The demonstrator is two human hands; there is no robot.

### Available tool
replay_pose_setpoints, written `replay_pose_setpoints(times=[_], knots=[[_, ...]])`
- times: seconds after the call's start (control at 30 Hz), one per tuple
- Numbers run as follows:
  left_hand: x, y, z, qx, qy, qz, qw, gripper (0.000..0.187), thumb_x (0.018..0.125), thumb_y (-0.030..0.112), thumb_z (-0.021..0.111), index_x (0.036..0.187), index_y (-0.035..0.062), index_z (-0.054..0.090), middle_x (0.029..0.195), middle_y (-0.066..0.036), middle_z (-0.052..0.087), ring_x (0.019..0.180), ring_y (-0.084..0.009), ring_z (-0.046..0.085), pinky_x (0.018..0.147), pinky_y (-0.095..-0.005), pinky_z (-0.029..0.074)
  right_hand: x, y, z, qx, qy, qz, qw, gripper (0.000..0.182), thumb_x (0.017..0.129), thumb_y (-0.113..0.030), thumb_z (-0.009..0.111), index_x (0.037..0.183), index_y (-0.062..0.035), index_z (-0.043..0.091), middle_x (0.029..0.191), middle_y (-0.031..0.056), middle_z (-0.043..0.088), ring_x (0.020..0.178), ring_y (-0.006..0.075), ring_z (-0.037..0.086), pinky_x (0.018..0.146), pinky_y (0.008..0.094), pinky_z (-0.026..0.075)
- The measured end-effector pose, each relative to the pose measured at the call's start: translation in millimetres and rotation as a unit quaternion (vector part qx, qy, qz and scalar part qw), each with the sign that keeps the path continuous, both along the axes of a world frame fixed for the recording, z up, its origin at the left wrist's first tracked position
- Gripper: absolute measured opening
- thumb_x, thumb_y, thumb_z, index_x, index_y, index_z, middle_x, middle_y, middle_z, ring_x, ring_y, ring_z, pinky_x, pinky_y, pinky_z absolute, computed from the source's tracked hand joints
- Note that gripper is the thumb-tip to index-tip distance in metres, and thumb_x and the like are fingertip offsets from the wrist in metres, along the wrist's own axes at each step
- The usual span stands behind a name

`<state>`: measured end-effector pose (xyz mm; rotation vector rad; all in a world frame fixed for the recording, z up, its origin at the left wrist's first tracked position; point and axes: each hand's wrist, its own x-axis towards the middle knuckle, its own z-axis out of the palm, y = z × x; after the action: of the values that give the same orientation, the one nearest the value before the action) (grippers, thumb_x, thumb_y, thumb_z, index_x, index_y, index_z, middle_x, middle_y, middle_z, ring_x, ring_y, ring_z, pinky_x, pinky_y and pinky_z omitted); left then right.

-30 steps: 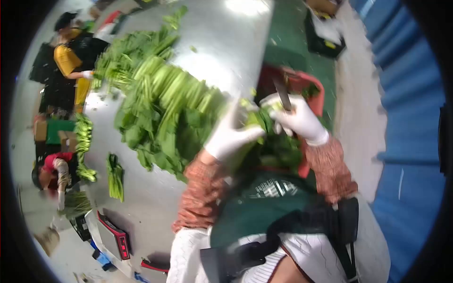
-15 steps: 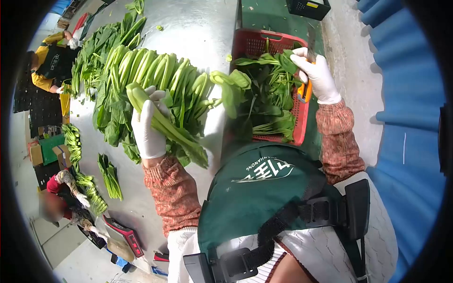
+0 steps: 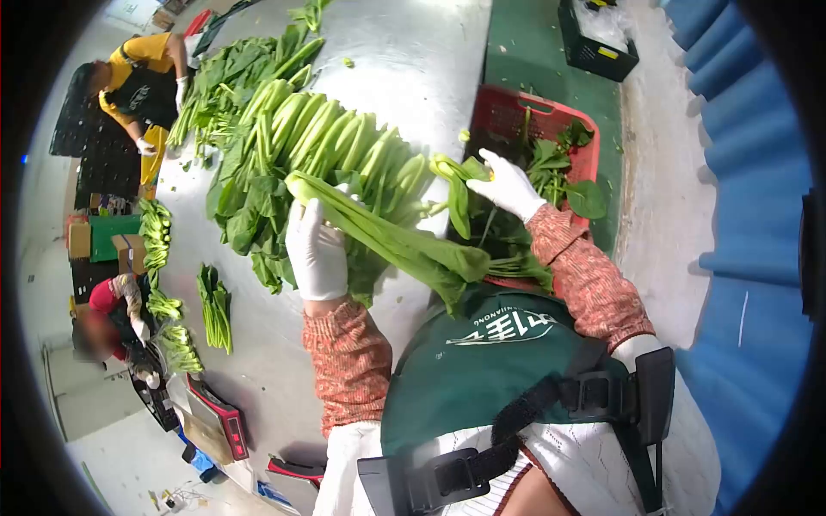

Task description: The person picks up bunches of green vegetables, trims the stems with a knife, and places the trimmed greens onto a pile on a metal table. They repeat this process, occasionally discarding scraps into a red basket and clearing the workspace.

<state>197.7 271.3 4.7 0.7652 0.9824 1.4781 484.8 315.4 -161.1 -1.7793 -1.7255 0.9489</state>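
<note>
My left hand (image 3: 318, 249), in a white glove, is closed round a green leafy stalk (image 3: 387, 228) whose pale base points up and left and whose leaves hang toward the apron. Just beyond it lies a long row of leafy greens (image 3: 323, 133) on the metal table. My right hand (image 3: 512, 187), also gloved, is over the near left part of the red basket (image 3: 585, 176). Its thumb and forefinger meet the leaves of a small loose green (image 3: 456, 182) at the table's edge. What lies under its palm is hidden.
Leaves fill part of the basket. A black crate (image 3: 598, 52) stands beyond it. Along the left are a person in yellow (image 3: 142, 82), a person in red (image 3: 112, 314), a small bunch (image 3: 213, 310) and a red scale (image 3: 222, 417).
My right hand has moved left from the basket's far side to the loose green; the orange cutter it held no longer shows clearly. The stalk in my left hand now points further right.
</note>
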Motion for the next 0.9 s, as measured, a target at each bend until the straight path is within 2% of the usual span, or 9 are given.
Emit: replay_pose_setpoints(times=[0.03,0.13,0.17,0.23,0.3,0.5,0.6,0.63,0.9], knots=[[-0.7,-1.2,1.2,0.001,-0.007,0.003,1.000,0.038,0.098,0.018,0.054,0.129,-0.0030,0.047,0.113,-0.019,0.062,0.098,-0.0259,0.062,0.092,-0.0404,0.052,-4.7,6.4,-22.4,-0.012,-0.017,0.022,1.000,0.084,0.080,-0.041,0.072,0.146,-0.0009,0.039,0.132,0.0247,0.057,0.118,0.0369,0.058,0.101,0.0443,0.046],[-8.4,-4.3,-4.5,-0.020,-0.007,0.014,1.000,0.036,0.097,0.015,0.052,0.128,-0.0036,0.048,0.114,-0.019,0.063,0.099,-0.0269,0.064,0.092,-0.0396,0.052,-12.4,11.0,-52.3,-0.009,0.072,0.015,0.997,0.064,0.080,-0.035,0.075,0.129,0.0001,0.055,0.114,0.0240,0.065,0.104,0.0341,0.064,0.089,0.0402,0.051],[-10.7,-6.6,-5.3,-0.026,-0.005,0.020,0.999,0.035,0.097,0.014,0.052,0.128,-0.0030,0.048,0.114,-0.019,0.063,0.100,-0.0270,0.064,0.092,-0.0393,0.052,-11.3,12.6,-57.5,0.008,0.087,0.024,0.996,0.053,0.080,-0.032,0.076,0.120,0.0007,0.062,0.104,0.0215,0.069,0.091,0.0302,0.069,0.079,0.0379,0.055],[-16.0,-8.5,-10.8,-0.033,-0.041,0.018,0.998,0.036,0.094,0.017,0.057,0.125,-0.0007,0.049,0.115,-0.020,0.062,0.102,-0.0303,0.063,0.096,-0.0453,0.051,-5.8,11.1,-37.0,-0.117,0.186,0.005,0.976,0.031,0.084,-0.024,0.075,0.101,0.0004,0.067,0.078,0.0086,0.068,0.059,0.0160,0.063,0.054,0.0294,0.049],[-20.0,-9.9,-16.5,-0.035,-0.073,0.026,0.996,0.041,0.093,0.019,0.060,0.128,0.0003,0.049,0.118,-0.021,0.062,0.106,-0.0335,0.063,0.098,-0.0474,0.050,2.2,3.7,-29.0,-0.128,0.254,-0.007,0.959,0.022,0.088,-0.021,0.072,0.097,-0.0007,0.068,0.068,-0.0009,0.061,0.048,0.0051,0.049,0.043,0.0236,0.039],[-25.0,-7.7,-12.7,-0.035,-0.335,0.014,0.941,0.046,0.092,0.021,0.057,0.132,0.0003,0.049,0.131,-0.025,0.054,0.123,-0.0395,0.052,0.110,-0.0547,0.038,63.3,-27.8,-24.7,-0.187,0.182,-0.017,0.965,0.018,0.089,-0.020,0.071,0.090,-0.0028,0.068,0.064,-0.0050,0.055,0.049,0.0033,0.045,0.044,0.0218,0.036],[-25.5,-4.0,-15.4,-0.007,-0.392,0.017,0.920,0.051,0.092,0.019,0.054,0.137,-0.0043,0.045,0.143,-0.027,0.044,0.134,-0.0422,0.042,0.117,-0.0574,0.030,97.2,-37.6,-59.7,-0.097,-0.005,-0.012,0.995,0.029,0.085,-0.025,0.070,0.100,-0.0002,0.069,0.070,0.0088,0.067,0.055,0.0156,0.059,0.057,0.0329,0.050],[-27.5,-2.1,-15.8,-0.005,-0.438,0.010,0.899,0.052,0.092,0.018,0.054,0.138,-0.0050,0.044,0.145,-0.027,0.043,0.136,-0.0423,0.041,0.118,-0.0581,0.028,117.5,-38.1,-104.9,-0.051,0.005,-0.019,0.999,0.034,0.084,-0.026,0.072,0.104,0.0013,0.068,0.073,0.0129,0.068,0.061,0.0195,0.063,0.064,0.0348,0.051],[-42.4,12.1,-26.5,0.051,-0.513,0.004,0.857,0.055,0.089,0.013,0.055,0.139,-0.0071,0.043,0.145,-0.025,0.044,0.139,-0.0384,0.038,0.120,-0.0590,0.021,100.6,-29.4,-48.3,0.006,0.071,-0.011,0.997,0.045,0.089,-0.028,0.070,0.119,0.0035,0.064,0.097,0.0117,0.074,0.066,0.0158,0.064,0.060,0.0317,0.051]])
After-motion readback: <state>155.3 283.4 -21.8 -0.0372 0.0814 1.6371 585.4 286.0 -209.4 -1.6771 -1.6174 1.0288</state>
